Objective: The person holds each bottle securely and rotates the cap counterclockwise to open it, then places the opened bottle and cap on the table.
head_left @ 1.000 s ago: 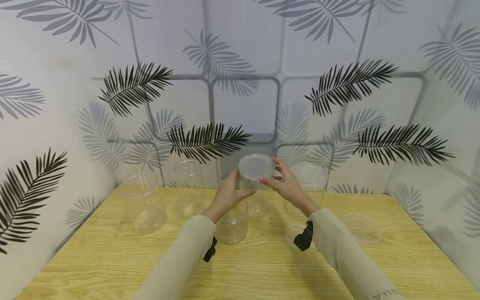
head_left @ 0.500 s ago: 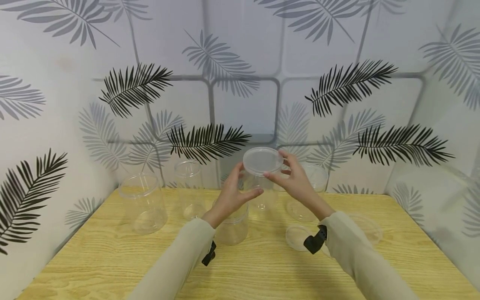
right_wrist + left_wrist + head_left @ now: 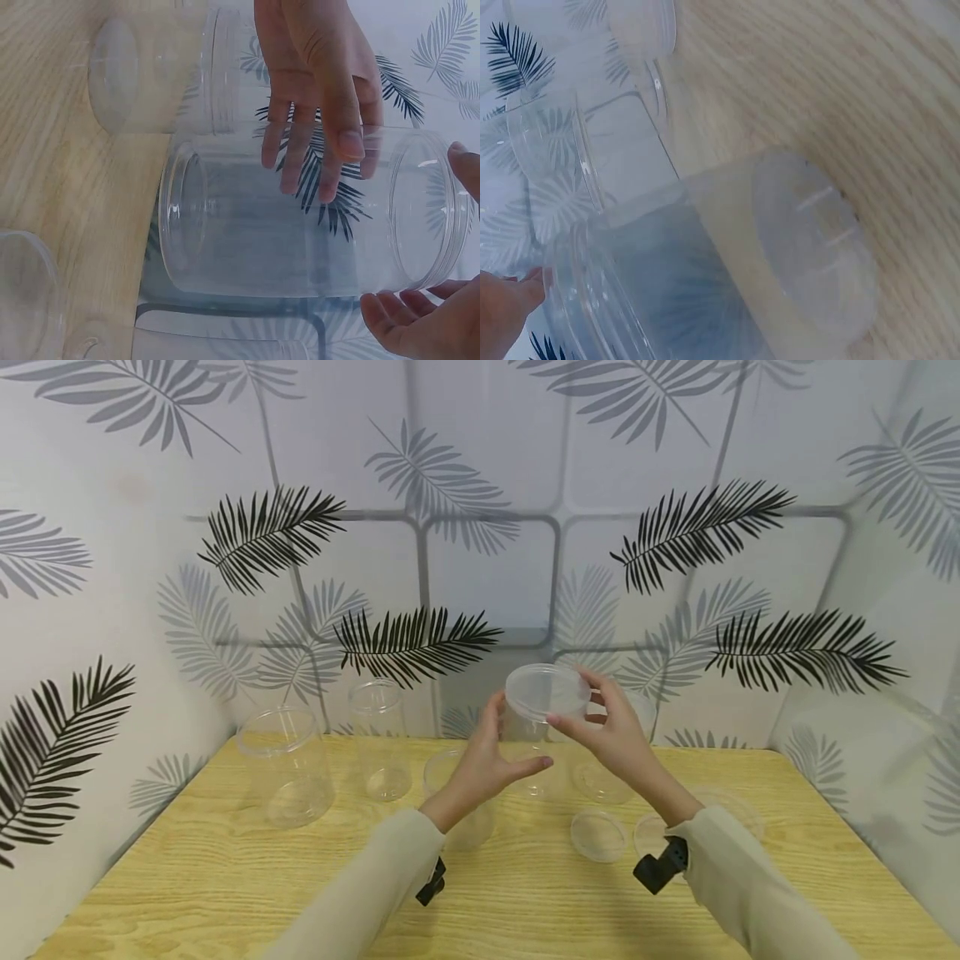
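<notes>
A clear plastic jar (image 3: 255,217) is held above the table, upright with a slight tilt. A translucent lid (image 3: 546,691) covers its top. My right hand (image 3: 621,745) grips the jar at the lid, with the thumb at the near edge and the fingers round the far side. At the jar's left side is my left hand (image 3: 480,766). Its fingers are extended behind the jar body, visible through the plastic in the right wrist view, and its thumb is spread out in front. In the left wrist view the jar (image 3: 705,262) shows its round base.
On the wooden table (image 3: 225,877) stand a wide jar (image 3: 279,747) at left, a tall narrow jar (image 3: 377,735), a short jar (image 3: 476,831) partly behind my left arm, and another jar (image 3: 600,781) behind my right hand. Loose lids (image 3: 598,837) lie at right. A patterned wall (image 3: 487,577) rises behind.
Both hands have moved right with the jar, first rising slightly and then lowering. The lid's top has tilted a little. More of the short jar and the loose lids shows now.
</notes>
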Demonstrator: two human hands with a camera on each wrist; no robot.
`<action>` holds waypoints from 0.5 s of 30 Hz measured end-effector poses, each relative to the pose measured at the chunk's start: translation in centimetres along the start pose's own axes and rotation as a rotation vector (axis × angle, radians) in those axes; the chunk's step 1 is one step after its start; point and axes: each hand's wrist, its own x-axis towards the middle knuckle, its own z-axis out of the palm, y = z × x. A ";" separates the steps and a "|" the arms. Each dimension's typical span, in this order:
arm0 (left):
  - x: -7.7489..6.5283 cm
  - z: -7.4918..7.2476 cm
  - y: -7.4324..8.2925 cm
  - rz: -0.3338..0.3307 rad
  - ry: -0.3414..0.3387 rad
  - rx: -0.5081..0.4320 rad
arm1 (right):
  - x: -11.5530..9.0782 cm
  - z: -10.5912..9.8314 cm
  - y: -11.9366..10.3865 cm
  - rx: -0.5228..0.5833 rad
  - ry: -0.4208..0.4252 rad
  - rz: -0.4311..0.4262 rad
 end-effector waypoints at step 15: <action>-0.9 1.9 -0.8 -0.085 0.003 -0.038 | -1.6 -1.3 1.1 0.019 -0.060 0.032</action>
